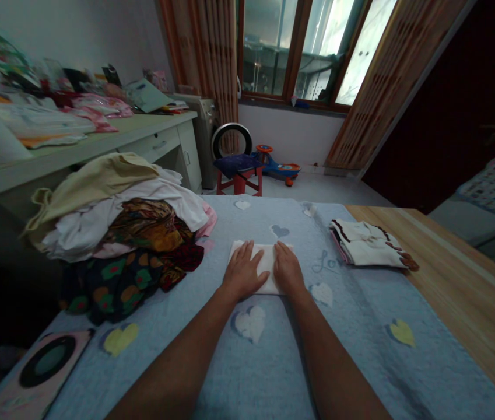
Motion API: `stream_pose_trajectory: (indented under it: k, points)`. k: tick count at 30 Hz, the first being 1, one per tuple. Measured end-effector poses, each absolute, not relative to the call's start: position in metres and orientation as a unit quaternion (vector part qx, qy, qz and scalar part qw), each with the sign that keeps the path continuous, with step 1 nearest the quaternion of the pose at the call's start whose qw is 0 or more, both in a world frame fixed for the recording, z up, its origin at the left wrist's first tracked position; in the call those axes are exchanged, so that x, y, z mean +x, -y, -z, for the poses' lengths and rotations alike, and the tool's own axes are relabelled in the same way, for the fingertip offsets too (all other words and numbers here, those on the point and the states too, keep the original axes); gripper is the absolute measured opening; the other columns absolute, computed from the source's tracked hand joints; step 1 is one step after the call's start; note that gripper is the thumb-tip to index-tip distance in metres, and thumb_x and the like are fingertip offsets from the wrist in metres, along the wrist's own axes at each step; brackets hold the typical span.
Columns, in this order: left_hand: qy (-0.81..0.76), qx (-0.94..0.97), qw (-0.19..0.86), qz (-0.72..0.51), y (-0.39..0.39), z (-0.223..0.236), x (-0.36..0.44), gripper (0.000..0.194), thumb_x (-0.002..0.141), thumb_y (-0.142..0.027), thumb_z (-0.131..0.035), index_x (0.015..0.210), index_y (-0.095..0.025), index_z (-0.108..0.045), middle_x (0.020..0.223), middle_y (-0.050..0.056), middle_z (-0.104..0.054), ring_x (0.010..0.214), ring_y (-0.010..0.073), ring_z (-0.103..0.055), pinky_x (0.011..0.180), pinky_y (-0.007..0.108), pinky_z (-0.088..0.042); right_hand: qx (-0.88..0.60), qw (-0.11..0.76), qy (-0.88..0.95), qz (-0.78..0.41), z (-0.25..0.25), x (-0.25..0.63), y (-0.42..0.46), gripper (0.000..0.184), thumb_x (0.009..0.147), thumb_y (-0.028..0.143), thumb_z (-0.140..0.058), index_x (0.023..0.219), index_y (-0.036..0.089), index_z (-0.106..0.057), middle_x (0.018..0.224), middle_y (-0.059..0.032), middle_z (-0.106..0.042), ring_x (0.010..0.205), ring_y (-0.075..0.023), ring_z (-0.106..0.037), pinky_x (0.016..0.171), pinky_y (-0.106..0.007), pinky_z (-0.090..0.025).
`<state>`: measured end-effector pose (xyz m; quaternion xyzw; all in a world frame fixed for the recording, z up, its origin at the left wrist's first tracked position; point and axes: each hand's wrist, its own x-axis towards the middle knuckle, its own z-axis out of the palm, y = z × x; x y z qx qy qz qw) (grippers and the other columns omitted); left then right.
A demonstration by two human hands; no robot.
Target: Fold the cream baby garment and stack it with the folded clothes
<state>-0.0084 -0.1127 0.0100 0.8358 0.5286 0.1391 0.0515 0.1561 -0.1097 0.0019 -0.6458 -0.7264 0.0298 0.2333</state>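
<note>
A small white folded cloth (268,284) lies flat on the blue heart-patterned blanket (269,379) in front of me. My left hand (246,271) rests palm down on its left part, thumb spread away from the fingers. On the right edge of the cloth lies my right hand (288,269), its fingers stretched forward and close together. Which garment the cloth is cannot be made out. Farther right is a stack of folded clothes (367,244), white with dark brown trim on top. To the left a heap of crumpled clothes (137,216) is piled up.
A pink flat box with a dark ring (48,359) sits at the near left corner. Along the left wall runs a cluttered desk (160,125). Beyond the table stand a red stool (239,182) and a blue ride-on toy (280,166). Bare wooden tabletop (461,274) shows on the right.
</note>
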Motion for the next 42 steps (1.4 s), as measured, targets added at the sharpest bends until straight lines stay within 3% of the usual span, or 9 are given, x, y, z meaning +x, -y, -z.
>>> stream_pose_trajectory:
  k: [7,17,20,25,34,42]
  points:
    - [-0.53,0.835,0.048,-0.14,0.113,-0.01,-0.008,0.064,0.086,-0.054,-0.054,0.142,-0.024,-0.045,0.159,0.01,-0.028,0.147,0.0293,-0.021,0.119,0.045,-0.017,-0.652,0.174,0.738,-0.025,-0.008,0.156,0.111,0.053,0.088,0.006,-0.035,0.139,0.005,-0.049,0.147,-0.0135,-0.047,0.141,-0.0235,-0.035,0.119,-0.039,-0.021]
    - [-0.533,0.84,0.063,-0.085,0.109,-0.019,-0.005,0.065,0.088,-0.055,-0.052,0.144,-0.022,-0.043,0.159,0.014,-0.025,0.147,0.0332,-0.019,0.118,0.05,-0.019,-0.655,0.211,0.726,0.0,0.001,0.156,0.109,0.052,0.09,0.007,-0.034,0.14,0.001,-0.046,0.141,-0.0176,-0.053,0.137,-0.025,-0.041,0.116,-0.038,-0.026]
    - [-0.526,0.845,0.049,-0.085,0.108,-0.027,0.0,0.053,0.095,-0.047,-0.044,0.141,-0.02,-0.046,0.158,0.014,-0.028,0.147,0.0309,-0.022,0.118,0.053,-0.019,-0.653,0.224,0.724,0.007,0.004,0.157,0.108,0.05,0.09,0.008,-0.033,0.139,0.003,-0.047,0.139,-0.0167,-0.055,0.136,-0.0242,-0.043,0.115,-0.038,-0.027]
    - [-0.478,0.872,0.023,-0.104,0.105,-0.023,0.01,0.045,0.099,-0.027,-0.031,0.138,-0.015,-0.048,0.152,0.011,-0.041,0.144,0.0228,-0.031,0.118,0.045,-0.023,-0.653,0.228,0.722,0.005,0.007,0.157,0.107,0.05,0.09,0.009,-0.034,0.138,0.004,-0.048,0.139,-0.017,-0.055,0.135,-0.0234,-0.044,0.115,-0.038,-0.028]
    - [-0.482,0.868,0.021,-0.115,0.106,-0.005,0.011,0.052,0.095,-0.036,-0.039,0.142,-0.014,-0.044,0.152,0.01,-0.041,0.143,0.023,-0.032,0.119,0.042,-0.021,-0.669,0.19,0.719,0.003,0.001,0.156,0.108,0.051,0.09,0.009,-0.035,0.139,0.003,-0.048,0.142,-0.0156,-0.053,0.137,-0.0229,-0.041,0.117,-0.035,-0.024]
    - [-0.484,0.867,0.0,-0.115,0.109,-0.006,0.011,0.053,0.094,-0.037,-0.041,0.142,-0.016,-0.045,0.152,0.012,-0.041,0.143,0.0252,-0.031,0.118,0.044,-0.023,-0.695,0.147,0.704,-0.016,-0.006,0.158,0.109,0.052,0.092,0.019,-0.038,0.142,0.008,-0.046,0.152,-0.0163,-0.04,0.142,-0.0271,-0.032,0.113,-0.039,-0.027]
